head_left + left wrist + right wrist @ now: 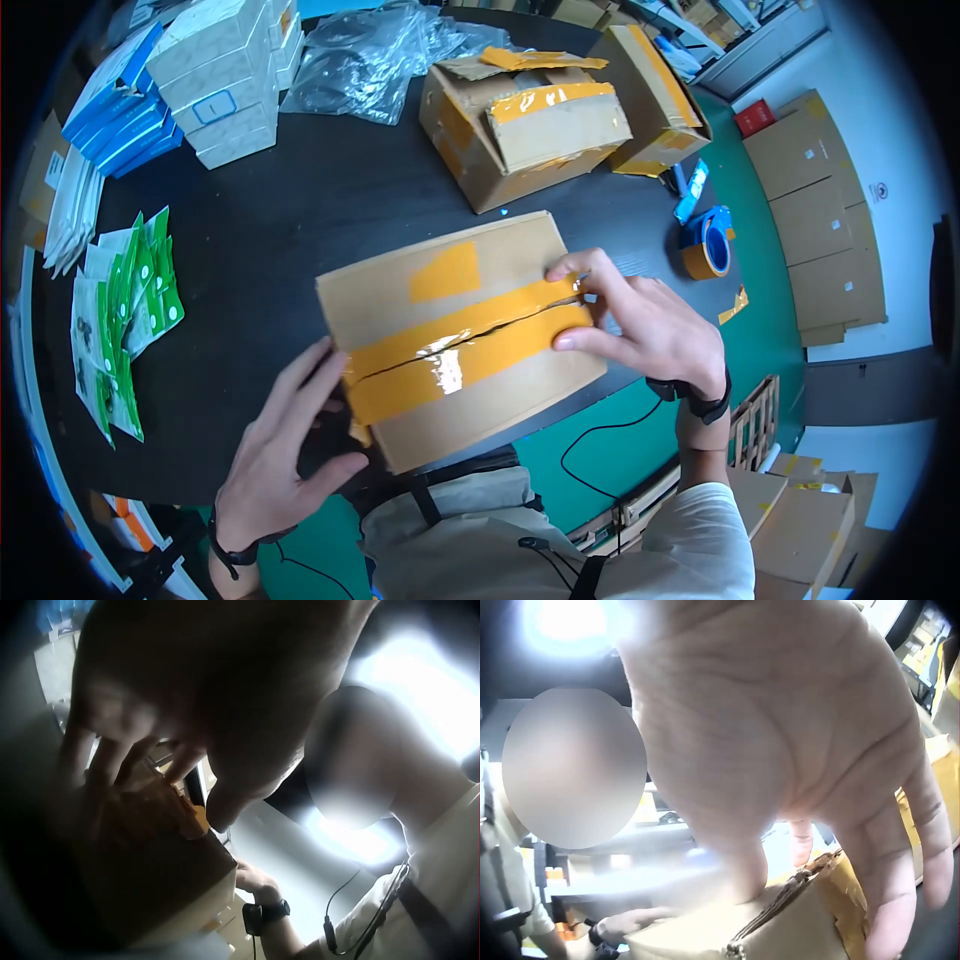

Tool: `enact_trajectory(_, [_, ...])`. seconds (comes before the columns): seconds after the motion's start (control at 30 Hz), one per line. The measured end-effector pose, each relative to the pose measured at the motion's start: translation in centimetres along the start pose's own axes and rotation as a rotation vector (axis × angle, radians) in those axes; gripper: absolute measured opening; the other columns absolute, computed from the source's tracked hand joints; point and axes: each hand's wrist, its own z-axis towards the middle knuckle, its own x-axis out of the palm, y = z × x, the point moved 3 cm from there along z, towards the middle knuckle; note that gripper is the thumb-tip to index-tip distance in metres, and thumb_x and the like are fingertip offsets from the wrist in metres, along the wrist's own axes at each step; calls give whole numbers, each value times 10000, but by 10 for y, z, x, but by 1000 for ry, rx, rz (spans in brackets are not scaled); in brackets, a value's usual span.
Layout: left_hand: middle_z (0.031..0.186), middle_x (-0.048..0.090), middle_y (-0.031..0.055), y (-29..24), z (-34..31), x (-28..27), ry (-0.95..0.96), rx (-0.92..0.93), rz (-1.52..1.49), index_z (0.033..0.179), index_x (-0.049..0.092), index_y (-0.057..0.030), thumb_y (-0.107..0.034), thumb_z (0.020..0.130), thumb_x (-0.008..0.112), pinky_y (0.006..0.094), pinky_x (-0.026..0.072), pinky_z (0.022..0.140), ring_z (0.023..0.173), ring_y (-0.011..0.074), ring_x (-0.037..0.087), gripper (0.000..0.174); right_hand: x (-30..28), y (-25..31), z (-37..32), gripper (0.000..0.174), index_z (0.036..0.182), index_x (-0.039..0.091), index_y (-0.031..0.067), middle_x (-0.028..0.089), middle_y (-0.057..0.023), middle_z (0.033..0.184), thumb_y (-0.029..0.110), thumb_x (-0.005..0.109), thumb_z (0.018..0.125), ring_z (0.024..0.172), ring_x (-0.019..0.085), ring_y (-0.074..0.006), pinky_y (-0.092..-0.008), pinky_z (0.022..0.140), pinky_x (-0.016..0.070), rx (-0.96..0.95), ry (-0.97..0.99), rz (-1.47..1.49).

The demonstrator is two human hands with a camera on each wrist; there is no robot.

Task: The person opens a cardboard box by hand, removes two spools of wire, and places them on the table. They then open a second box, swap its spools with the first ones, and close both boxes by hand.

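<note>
Brown cardboard forms the wide, flat-topped box at the near edge of the black table; whether it sits fully on the surface or is lifted slightly, I cannot tell. Shiny orange tape runs along its top from left end to right, split lengthwise by a dark, uneven slit, and a separate orange tape patch sticks to the far part of the top. The right hand grips the box's right end, thumb and index finger on the top near the slit, the other fingers bent down over the end. The left hand is loose and unclenched, its long fingers reaching to the left end and its thumb apart from the cardboard. Just beyond stands a brown carton with raised, taped flaps, and to its right a taller, orange-taped carton. Toward the right edge lies a blue tape dispenser with an orange roll. On the left are green-and-white flat packets, with white envelopes, blue boxes and stacked white boxes farther off. Crumpled clear plastic bags fill the far middle.
</note>
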Motion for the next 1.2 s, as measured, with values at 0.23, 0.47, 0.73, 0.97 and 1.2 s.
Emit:
enact_trajectory(0.23, [1627, 448, 197, -4, 3, 8, 188, 12, 85, 1514, 575, -68, -259, 875, 855, 437, 580, 976, 1155, 322, 706, 723, -18, -55, -45, 619, 1425, 403, 108, 750, -197, 1165, 365, 772, 1000, 851, 707, -226, -355, 749, 545, 213, -44, 167])
enact_trajectory(0.47, [1601, 482, 182, 4, 0, 12, 227, -5, 83, 1424, 650, -39, -213, 867, 853, 449, 580, 970, 1095, 325, 720, 618, -14, -108, -97, 630, 1481, 363, 119, 732, -188, 1177, 355, 737, 1032, 877, 656, -163, -350, 785, 541, 416, -265, 339])
enact_trajectory(0.73, [1580, 501, 187, 5, 1, 15, 251, -9, 84, 1375, 678, -13, -157, 841, 854, 445, 576, 968, 1047, 312, 722, 580, 11, -99, -127, 892, 1657, 279, 156, 592, -242, 1440, 517, 742, 985, 1159, 670, -272, -413, 963, 557, 515, -334, 381])
enact_trajectory(0.97, [1557, 503, 181, 10, 0, 17, 249, 71, 139, 1350, 695, -24, -187, 896, 837, 438, 618, 891, 1051, 300, 731, 503, 15, -80, -126, 958, 1658, 390, 238, 212, -242, 1725, 647, 772, 880, 1537, 384, -420, -535, 1216, 390, 319, -557, -231])
enact_trajectory(1.2, [1556, 510, 181, 4, 0, 17, 265, 32, 139, 1337, 700, -13, -155, 865, 843, 434, 598, 919, 1046, 301, 726, 514, 10, -64, -104, 1062, 1662, 395, 254, 180, -247, 1747, 756, 760, 800, 1597, 242, -467, -571, 1292, 255, 166, -429, -460])
